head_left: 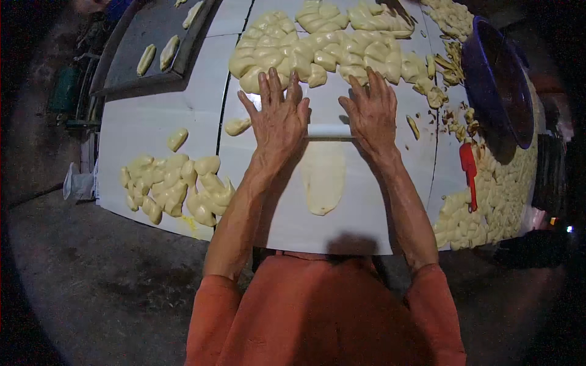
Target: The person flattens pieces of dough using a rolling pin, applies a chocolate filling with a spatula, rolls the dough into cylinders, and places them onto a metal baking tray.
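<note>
A white rolling pin lies crosswise near the middle of the table. My left hand rests on its left end, fingers spread and stretched forward. On the right end lies my right hand, also with its fingers extended, and both palms hide the ends of the pin. Just below the pin, a long, flattened oval of pale dough stretches toward me. Beyond my fingertips sits a large cluster of glossy dough pieces. One small dough piece is to the left of my left hand.
More dough pieces lie at the left. A dark metal tray at the far left carries shaped pieces. On the right are a deep blue basin, a red-handled tool, brown filling bits and many small dough pieces.
</note>
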Motion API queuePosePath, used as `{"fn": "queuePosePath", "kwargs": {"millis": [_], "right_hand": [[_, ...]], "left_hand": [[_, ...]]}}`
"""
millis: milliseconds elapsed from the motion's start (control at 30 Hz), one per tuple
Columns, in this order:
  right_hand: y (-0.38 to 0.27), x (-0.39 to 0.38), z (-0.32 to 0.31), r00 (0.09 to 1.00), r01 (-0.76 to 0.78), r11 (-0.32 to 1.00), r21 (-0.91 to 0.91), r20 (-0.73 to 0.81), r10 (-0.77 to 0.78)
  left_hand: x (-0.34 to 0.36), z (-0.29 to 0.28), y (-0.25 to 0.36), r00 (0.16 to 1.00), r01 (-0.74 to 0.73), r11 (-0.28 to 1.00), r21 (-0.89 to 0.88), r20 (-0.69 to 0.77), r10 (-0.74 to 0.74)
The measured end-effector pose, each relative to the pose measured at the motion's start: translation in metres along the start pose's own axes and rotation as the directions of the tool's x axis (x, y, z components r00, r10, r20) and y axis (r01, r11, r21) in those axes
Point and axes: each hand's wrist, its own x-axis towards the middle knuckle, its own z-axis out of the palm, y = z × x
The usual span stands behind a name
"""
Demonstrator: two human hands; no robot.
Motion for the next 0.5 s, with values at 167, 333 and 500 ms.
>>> {"fn": "queuePosePath", "kwargs": {"millis": [167, 333, 500], "right_hand": [[0.028, -0.027, -0.021, 0.889, 0.31, 0.87, 0.383, 0.209, -0.408], [0.045, -0.059, -0.019, 0.996, -0.079, 0.983, 0.167, 0.057, 0.071], [0.001, -0.061, -0.035, 0.972, 0.188, 0.955, 0.229, 0.094, -0.214]], "left_hand": [[0.005, -0.006, -0.009, 0.987, -0.104, 0.992, -0.069, -0.13, 0.094], [-0.052, -0.036, -0.011, 0.993, -0.119, 0.993, -0.027, -0.021, 0.118], [-0.075, -0.034, 0.022, 0.931, -0.261, 0.951, -0.168, 0.215, 0.293]]}}
